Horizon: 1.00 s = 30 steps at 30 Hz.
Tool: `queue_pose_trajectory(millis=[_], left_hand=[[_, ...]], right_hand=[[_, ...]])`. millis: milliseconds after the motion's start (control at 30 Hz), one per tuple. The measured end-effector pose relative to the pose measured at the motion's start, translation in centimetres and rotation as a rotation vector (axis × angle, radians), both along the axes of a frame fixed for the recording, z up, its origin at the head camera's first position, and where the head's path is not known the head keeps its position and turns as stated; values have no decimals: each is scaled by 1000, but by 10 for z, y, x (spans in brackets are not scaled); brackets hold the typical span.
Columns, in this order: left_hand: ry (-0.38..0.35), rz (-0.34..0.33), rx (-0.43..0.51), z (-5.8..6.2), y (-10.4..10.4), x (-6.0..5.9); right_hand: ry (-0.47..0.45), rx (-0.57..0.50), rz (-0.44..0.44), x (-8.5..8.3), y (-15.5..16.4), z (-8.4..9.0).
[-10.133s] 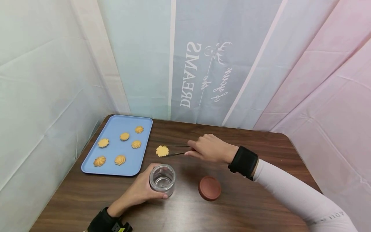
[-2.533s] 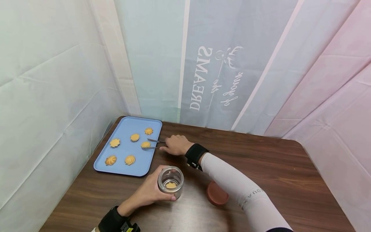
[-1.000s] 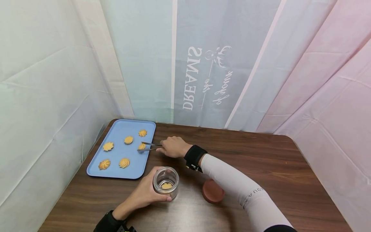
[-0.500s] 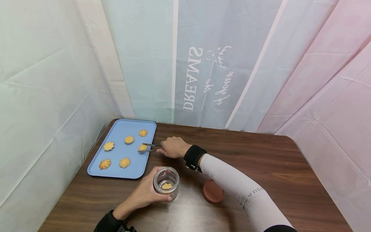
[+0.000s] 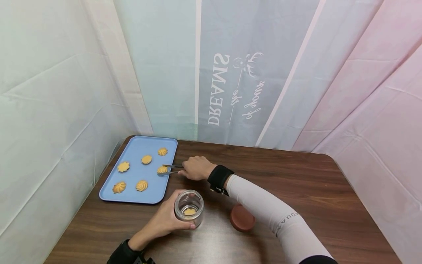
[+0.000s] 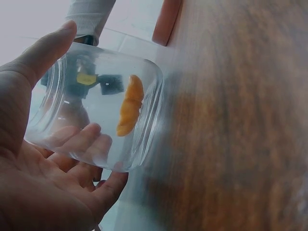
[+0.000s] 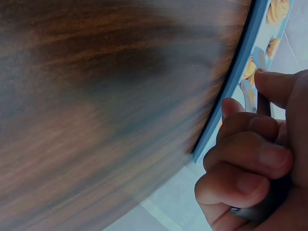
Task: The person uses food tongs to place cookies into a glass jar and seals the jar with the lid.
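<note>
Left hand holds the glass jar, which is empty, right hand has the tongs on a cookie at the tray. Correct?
Not quite: the glass jar is not empty. The head and left wrist views show one cookie lying inside it. The rest stands: the left hand holds the jar, and the right hand has the tongs on a cookie at the blue tray.

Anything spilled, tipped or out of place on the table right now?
Nothing stands out. The glass jar stands upright in the left hand with one cookie inside, its brown lid lies beside it, and the other cookies sit on the blue tray.
</note>
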<state>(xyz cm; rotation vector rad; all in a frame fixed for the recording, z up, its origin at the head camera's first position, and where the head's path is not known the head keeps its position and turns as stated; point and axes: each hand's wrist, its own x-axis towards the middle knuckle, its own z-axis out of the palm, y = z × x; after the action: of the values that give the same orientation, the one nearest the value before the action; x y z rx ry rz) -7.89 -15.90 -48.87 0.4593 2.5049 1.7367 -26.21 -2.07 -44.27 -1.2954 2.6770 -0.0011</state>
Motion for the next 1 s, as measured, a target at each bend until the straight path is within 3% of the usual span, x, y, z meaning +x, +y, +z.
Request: queue_pose_trajectory(millis=[300, 767, 1000], left_hand=[[4, -5, 10, 0, -1, 1], [-2, -6, 13, 5, 1, 0], [69, 4, 13, 3, 2, 0]], right_hand=[[-21, 58, -15, 1, -6, 8], [6, 30, 34, 1, -6, 6], [2, 1, 39, 0, -3, 6]])
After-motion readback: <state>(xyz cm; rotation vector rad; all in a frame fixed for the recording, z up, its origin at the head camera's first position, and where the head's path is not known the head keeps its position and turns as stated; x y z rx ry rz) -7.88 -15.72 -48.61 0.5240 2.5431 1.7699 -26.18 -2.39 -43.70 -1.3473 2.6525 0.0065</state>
